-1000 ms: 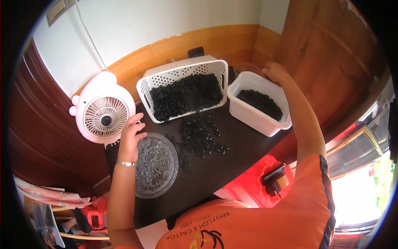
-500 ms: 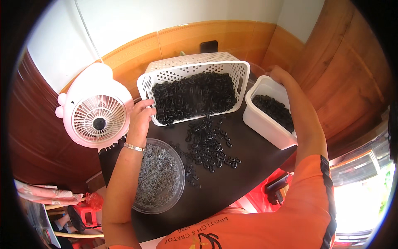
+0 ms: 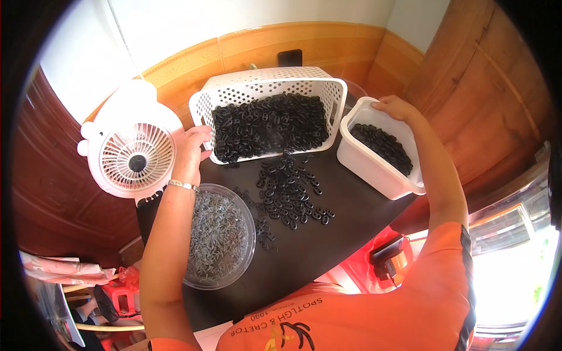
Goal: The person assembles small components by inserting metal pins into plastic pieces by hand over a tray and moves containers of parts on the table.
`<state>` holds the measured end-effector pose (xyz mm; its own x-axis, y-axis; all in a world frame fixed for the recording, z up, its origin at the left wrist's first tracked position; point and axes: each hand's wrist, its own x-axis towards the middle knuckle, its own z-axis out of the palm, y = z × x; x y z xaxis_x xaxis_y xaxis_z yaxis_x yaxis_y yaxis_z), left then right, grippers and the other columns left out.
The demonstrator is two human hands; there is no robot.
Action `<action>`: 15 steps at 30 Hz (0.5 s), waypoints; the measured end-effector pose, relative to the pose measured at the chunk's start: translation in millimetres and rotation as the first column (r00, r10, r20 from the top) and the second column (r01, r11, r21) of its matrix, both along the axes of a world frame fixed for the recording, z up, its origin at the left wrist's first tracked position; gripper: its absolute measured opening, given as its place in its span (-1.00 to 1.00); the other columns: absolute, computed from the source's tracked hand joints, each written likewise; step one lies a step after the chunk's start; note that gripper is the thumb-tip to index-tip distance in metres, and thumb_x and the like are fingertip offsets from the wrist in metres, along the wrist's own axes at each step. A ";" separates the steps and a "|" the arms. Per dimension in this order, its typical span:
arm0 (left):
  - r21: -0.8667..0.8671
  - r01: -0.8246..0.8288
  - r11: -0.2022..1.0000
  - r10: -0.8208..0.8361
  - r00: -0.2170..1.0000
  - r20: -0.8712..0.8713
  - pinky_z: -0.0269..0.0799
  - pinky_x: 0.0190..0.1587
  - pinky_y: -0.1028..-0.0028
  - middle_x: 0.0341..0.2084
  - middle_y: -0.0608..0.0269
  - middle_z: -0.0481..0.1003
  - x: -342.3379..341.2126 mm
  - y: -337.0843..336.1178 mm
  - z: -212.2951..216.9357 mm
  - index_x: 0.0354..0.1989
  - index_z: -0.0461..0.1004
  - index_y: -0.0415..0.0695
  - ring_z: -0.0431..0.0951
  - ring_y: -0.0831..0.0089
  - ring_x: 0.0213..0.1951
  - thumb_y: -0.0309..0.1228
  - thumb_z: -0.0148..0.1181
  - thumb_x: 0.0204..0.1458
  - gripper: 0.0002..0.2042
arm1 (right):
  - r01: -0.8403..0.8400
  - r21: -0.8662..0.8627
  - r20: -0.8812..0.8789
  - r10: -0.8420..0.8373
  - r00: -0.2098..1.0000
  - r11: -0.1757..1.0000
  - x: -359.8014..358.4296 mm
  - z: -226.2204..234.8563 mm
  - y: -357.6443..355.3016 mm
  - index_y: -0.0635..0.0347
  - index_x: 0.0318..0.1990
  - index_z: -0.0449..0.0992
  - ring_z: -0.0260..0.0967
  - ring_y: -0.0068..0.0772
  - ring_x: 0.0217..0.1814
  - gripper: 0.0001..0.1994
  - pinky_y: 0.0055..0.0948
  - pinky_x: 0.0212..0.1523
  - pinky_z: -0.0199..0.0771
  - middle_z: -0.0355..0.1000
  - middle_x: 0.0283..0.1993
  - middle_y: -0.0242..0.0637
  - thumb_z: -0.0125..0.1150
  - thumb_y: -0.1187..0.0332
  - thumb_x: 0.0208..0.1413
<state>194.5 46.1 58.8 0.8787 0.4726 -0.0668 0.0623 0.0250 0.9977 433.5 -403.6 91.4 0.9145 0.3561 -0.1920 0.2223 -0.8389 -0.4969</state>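
Two containers are being gripped at once here: the left hand sits on the near-left corner of the white perforated basket, fingers curled together against its wall, and the right hand is hooked over the far rim of the white plastic tub just right of the basket, fingers closed on the edge. Both hold small black plastic clips. A loose pile of the same clips lies on the dark table right in front of the basket, touching its front wall, and a clear round dish of grey parts sits in front and to the left of it. A white desk fan stands left of the basket, beside the left wrist.

Looks like the containers are being shifted or steadied. Best bet: keep both level and slide rather than lift, since the basket is heaped near its front lip and the loose pile is right against it.
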 end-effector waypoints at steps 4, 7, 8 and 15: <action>0.002 0.004 1.000 -0.004 1.000 0.004 0.29 -0.09 0.34 -0.19 0.29 0.44 3.6 0.9 -2.9 -0.24 0.47 -0.12 0.34 0.47 -0.08 -0.28 0.09 -0.14 -0.72 | -0.047 -0.041 0.077 0.050 0.996 0.998 4.0 -3.4 5.4 0.27 -0.15 0.53 0.43 -0.27 -0.22 -0.52 -0.36 -0.16 0.39 0.50 -0.25 -0.12 0.08 -0.03 0.08; 0.006 -0.010 1.000 0.010 1.000 -0.002 0.29 -0.09 0.32 -0.21 0.29 0.44 6.7 0.9 -3.5 -0.26 0.47 -0.12 0.34 0.47 -0.10 -0.27 0.09 -0.13 -0.73 | -0.062 -0.041 0.080 0.065 0.995 0.997 8.3 -6.4 5.8 0.27 -0.17 0.53 0.43 -0.25 -0.22 -0.53 -0.34 -0.17 0.39 0.50 -0.26 -0.11 0.08 -0.03 0.08; 0.008 -0.019 1.000 0.019 1.000 -0.007 0.29 -0.09 0.32 -0.21 0.29 0.44 7.7 0.6 -3.3 -0.26 0.47 -0.12 0.35 0.47 -0.10 -0.27 0.08 -0.13 -0.73 | -0.064 -0.043 0.097 0.068 0.993 0.997 9.7 -7.8 5.8 0.27 -0.18 0.54 0.43 -0.24 -0.22 -0.52 -0.33 -0.16 0.39 0.50 -0.26 -0.10 0.07 -0.03 0.08; -0.009 -0.006 1.000 0.005 1.000 -0.020 0.27 -0.06 0.30 -0.20 0.30 0.44 7.7 1.7 -3.7 -0.26 0.47 -0.11 0.34 0.46 -0.08 -0.27 0.08 -0.12 -0.73 | -0.046 -0.127 0.190 0.070 0.979 0.991 17.4 -11.2 10.9 0.28 -0.17 0.53 0.44 -0.16 -0.17 -0.52 -0.29 -0.13 0.38 0.49 -0.20 -0.02 0.07 -0.03 0.06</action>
<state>202.2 47.8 55.1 0.8746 0.4767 -0.0886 0.0821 0.0344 0.9960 450.9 -392.7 80.2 0.9169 0.3948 -0.0585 0.3546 -0.8731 -0.3346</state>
